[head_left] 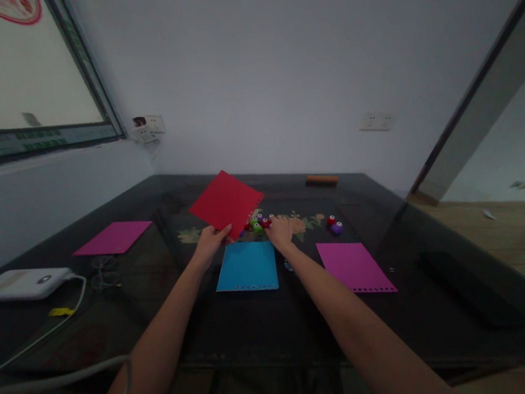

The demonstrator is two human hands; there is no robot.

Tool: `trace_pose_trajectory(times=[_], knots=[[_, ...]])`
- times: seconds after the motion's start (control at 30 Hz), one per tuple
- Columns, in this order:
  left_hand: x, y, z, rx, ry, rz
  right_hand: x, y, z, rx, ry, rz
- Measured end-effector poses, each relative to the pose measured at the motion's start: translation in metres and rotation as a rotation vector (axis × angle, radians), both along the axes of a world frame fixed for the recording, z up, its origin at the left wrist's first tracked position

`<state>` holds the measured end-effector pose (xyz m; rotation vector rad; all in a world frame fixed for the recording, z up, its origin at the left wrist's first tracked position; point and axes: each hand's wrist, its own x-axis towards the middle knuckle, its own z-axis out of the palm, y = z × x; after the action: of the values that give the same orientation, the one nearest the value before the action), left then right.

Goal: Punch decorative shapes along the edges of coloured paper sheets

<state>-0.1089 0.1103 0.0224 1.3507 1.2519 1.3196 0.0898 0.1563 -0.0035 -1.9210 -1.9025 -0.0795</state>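
We hold the red sheet (226,203) pinched at its near corner in our left hand (210,239), lifted above the desk (240,332), while our right hand (279,231) closes on a small red punch (265,222); the blue sheet (247,266) and magenta sheet (354,266) lie already perforated along their near edges, so we judge the red sheet is partly punched.

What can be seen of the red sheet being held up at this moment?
The red sheet is a plain, flat square of thin paper or card, lifted off the dark table and turned so it reads as a diamond. The left hand pinches its lower corner. A row of small punched holes seems to run along its lower right edge, where the right hand rests on small coloured punches.
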Motion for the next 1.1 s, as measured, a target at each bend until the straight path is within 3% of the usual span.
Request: trace_pose_trajectory(times=[0.3, 0.83, 1.1], knots=[[0.003, -0.003, 0.005, 0.034, 0.111, -0.004, 0.008, 0.006, -0.005, -0.012, -0.002, 0.028], [-0.001, 0.004, -0.008, 0.192, 0.39, -0.073, 0.01, 0.007, -0.008, -0.006, -0.039, 0.037], [0.004, -0.005, 0.001, 0.197, 0.4, -0.047, 0.004, 0.012, -0.011, 0.0, 0.002, 0.021]])
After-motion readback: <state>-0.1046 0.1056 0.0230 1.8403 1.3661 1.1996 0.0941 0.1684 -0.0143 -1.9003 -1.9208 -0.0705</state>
